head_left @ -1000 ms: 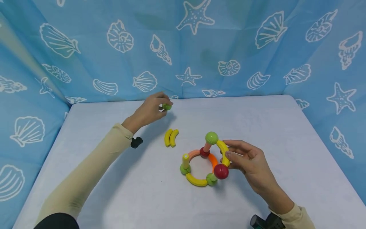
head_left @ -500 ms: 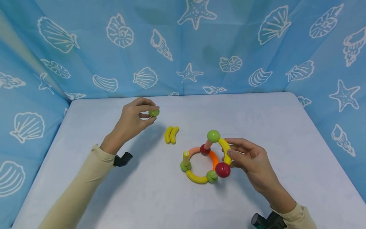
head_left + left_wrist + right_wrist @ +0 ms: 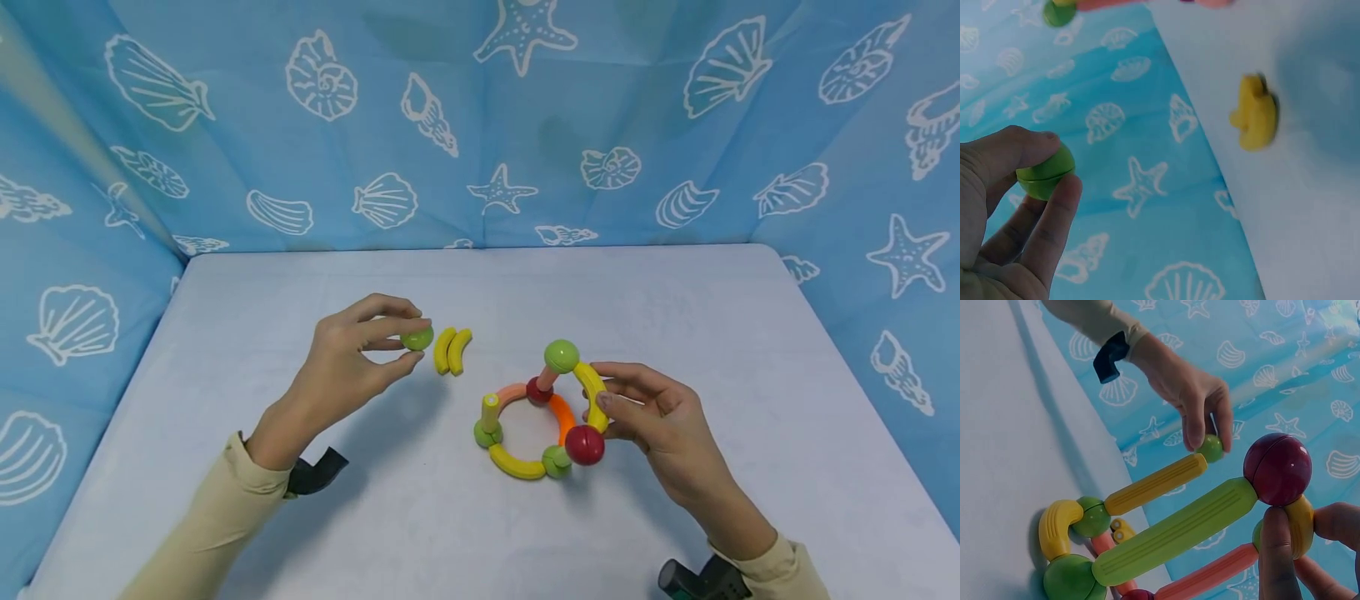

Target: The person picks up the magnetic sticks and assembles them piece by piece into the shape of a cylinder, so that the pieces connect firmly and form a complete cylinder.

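Note:
My left hand (image 3: 341, 358) pinches a green ball (image 3: 1047, 175) between thumb and fingers, above the table just left of two loose curved yellow rods (image 3: 452, 351). At right, my right hand (image 3: 663, 425) pinches the upper curved yellow rod (image 3: 591, 390) of a ball-and-rod building-toy structure. That rod joins an upper green ball (image 3: 562, 357) and a dark red ball (image 3: 1277, 469). Below, curved rods and balls form a ring on the table. An upright yellow rod (image 3: 1157, 484) rises from the ring's left green ball (image 3: 487, 434), its top end bare. A straight green rod (image 3: 1175, 531) supports the red ball.
A white-covered table (image 3: 315, 279) lies under everything. Behind and beside it hangs a blue curtain (image 3: 465, 125) printed with shells and starfish. Dark wrist-camera mounts (image 3: 318, 472) stick out at both wrists.
My left hand has brought the green ball from the table's back edge toward me, first leftward, then slightly right. My right hand has stayed on the structure.

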Demonstrator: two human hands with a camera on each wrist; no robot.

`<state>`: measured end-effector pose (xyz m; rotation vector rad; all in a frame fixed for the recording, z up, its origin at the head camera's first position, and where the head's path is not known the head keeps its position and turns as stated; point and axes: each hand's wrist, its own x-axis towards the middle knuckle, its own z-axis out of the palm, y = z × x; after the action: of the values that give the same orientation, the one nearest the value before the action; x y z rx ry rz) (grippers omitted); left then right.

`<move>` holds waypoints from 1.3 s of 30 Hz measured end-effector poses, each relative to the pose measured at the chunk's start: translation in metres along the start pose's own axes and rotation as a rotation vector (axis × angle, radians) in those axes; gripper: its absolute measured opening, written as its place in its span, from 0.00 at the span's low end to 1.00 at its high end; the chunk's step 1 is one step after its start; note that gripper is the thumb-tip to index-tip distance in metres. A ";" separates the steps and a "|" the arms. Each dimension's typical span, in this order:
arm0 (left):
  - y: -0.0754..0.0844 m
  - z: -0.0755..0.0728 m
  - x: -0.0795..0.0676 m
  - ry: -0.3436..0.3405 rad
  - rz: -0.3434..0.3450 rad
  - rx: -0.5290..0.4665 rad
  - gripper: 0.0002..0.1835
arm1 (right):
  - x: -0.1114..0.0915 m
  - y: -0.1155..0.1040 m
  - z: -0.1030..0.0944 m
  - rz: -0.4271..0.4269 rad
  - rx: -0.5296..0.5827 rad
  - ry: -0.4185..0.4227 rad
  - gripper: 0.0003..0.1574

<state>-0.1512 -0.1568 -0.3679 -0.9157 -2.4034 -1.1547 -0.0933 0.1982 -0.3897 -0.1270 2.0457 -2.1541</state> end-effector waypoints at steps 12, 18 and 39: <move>0.037 0.010 -0.008 -0.034 0.122 -0.030 0.20 | 0.001 -0.001 0.001 0.012 -0.007 0.003 0.20; 0.049 0.023 -0.008 -0.071 0.119 -0.100 0.18 | 0.002 -0.001 0.002 0.003 0.013 -0.006 0.19; 0.058 0.050 -0.006 -0.143 0.038 -0.150 0.19 | 0.000 0.000 0.002 -0.008 0.012 -0.009 0.20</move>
<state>-0.1085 -0.0933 -0.3689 -1.1211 -2.4245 -1.3106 -0.0935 0.1966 -0.3894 -0.1442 2.0302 -2.1663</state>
